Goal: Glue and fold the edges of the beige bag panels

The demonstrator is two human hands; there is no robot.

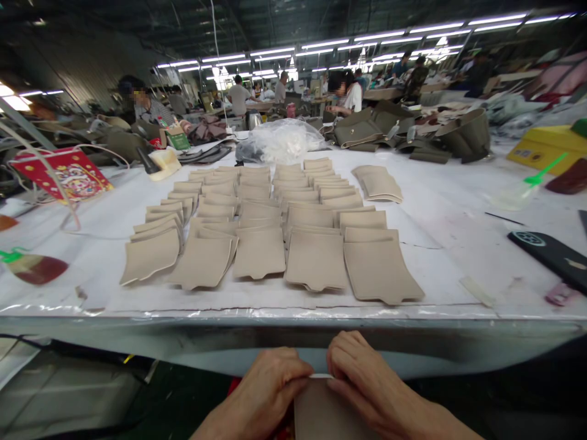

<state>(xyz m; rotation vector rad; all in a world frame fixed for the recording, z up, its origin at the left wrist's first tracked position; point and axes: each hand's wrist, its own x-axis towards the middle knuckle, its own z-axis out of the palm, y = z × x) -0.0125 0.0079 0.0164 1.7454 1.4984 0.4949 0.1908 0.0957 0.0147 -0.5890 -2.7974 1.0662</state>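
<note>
Below the table's front edge, my left hand (274, 384) and my right hand (362, 376) pinch the two upper corners of a beige leather panel (321, 406). A pale edge shows along its top between my fingers, and its lower part runs out of the picture. Past my hands, rows of similar beige panels (316, 260) lie overlapped on the white-covered table (440, 287). Several front ones have a small tab on the near edge. A smaller stack of beige panels (376, 183) lies apart at the back right.
At right are a black phone (550, 253), a clear bottle with a green nozzle (518, 190) and a yellow box (545, 148). A green-tipped bottle (39, 269) and a red bag (64, 174) are at left. Clear plastic (287, 142) and dark leather pieces (362, 129) lie behind; people work beyond.
</note>
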